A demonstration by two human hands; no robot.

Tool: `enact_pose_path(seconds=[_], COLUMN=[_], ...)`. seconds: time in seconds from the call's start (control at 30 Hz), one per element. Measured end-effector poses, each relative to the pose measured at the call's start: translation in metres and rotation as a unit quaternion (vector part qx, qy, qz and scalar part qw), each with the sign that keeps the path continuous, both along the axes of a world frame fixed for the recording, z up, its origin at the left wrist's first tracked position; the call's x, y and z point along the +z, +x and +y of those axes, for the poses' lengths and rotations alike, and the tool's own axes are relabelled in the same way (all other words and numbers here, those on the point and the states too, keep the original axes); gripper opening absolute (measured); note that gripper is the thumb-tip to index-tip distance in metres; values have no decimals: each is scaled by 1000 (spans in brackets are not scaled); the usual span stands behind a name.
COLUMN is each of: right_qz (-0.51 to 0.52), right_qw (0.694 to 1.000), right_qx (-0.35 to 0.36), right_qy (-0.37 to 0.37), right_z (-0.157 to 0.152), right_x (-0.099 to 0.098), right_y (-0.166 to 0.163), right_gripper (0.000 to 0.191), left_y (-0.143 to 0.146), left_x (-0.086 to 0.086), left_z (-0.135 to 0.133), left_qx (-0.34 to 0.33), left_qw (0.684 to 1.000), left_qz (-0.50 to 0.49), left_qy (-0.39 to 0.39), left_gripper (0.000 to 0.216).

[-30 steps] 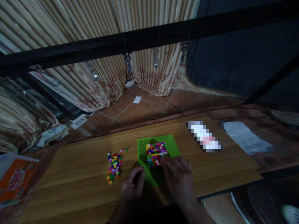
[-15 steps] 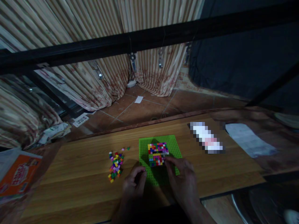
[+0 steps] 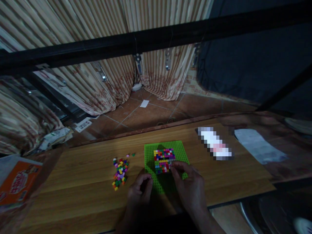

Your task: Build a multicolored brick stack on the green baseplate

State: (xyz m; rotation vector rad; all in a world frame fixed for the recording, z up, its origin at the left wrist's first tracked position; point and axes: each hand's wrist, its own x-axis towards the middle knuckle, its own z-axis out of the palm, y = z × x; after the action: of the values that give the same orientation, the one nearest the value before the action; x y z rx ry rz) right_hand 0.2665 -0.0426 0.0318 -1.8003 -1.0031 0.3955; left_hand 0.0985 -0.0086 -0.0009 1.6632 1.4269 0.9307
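Note:
A green studded baseplate (image 3: 180, 149) lies on the wooden table, bearing a patch of small multicoloured toy bricks (image 3: 163, 156) with a dark gap across its middle. Thumb and forefinger of my right hand (image 3: 191, 185) are pinched together at the patch's lower right edge; what is between them is too small to make out. Over the plate's lower left edge, my left hand (image 3: 140, 191) is closed, its thumb and forefinger together. Whatever it holds is hidden. Left of it lies a pile of loose bricks (image 3: 120, 174) in mixed colours.
Beyond the loose pile, a pink brick (image 3: 128, 155) and a green brick (image 3: 133, 154) lie apart on the wooden table (image 3: 80, 185). A blurred-out bright object (image 3: 214, 143) lies on its right side, near a pale sheet (image 3: 259, 146). An orange package (image 3: 20, 180) stands at the left.
My right hand has shifted very slightly left and up along the patch's right edge, with its fingers still pinched. My left hand stays in place. The view has moved slightly.

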Motion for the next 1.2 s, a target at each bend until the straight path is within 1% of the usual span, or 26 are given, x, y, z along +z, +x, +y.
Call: enact_pose_path(seconds=[0.2, 0.43, 0.53, 0.67, 0.8, 0.83, 0.9, 0.97, 1.0, 1.1, 1.2], right_qz=[77, 107, 111, 110, 45, 20, -29, -76, -93, -118, -124], right_qw=[997, 994, 994, 993, 996, 996, 993, 984, 979, 972, 968], right_qx=[2, 6, 16, 8, 2, 13, 69, 129, 148, 177, 200], right_qy=[18, 8, 16, 34, 77, 83, 90, 100, 103, 96, 86], right_z=[4, 9, 11, 7, -9, -14, -22, -25, -26, -22, -17], right_x=[0, 7, 8, 1, -10, -13, -19, -26, -29, -37, -40], right_y=[-3, -5, -5, -5, -13, -16, -22, -27, -29, -34, -39], right_gripper=[15, 16, 16, 16, 17, 17, 16, 19, 21, 27, 37], left_y=[-1, -1, -1, -1, -1, -1, -3, -6, -7, -12, -15], left_x=[0, -3, -4, -2, -1, -1, -2, -4, -6, -11, -14], left_z=[0, 0, 0, -1, -2, -2, -1, 0, 1, 4, 5], left_qx=[-22, -32, -45, -53, -49, -50, -52, -65, -73, -88, -88], left_qw=[1000, 999, 997, 996, 997, 997, 997, 996, 995, 994, 993], left_qz=[19, 22, 9, -16, -32, -35, -40, -45, -48, -58, -73], left_qy=[-1, 38, 54, 65, 56, 53, 50, 48, 46, 40, 41], left_gripper=[18, 17, 16, 18, 18, 18, 19, 20, 21, 25, 28])
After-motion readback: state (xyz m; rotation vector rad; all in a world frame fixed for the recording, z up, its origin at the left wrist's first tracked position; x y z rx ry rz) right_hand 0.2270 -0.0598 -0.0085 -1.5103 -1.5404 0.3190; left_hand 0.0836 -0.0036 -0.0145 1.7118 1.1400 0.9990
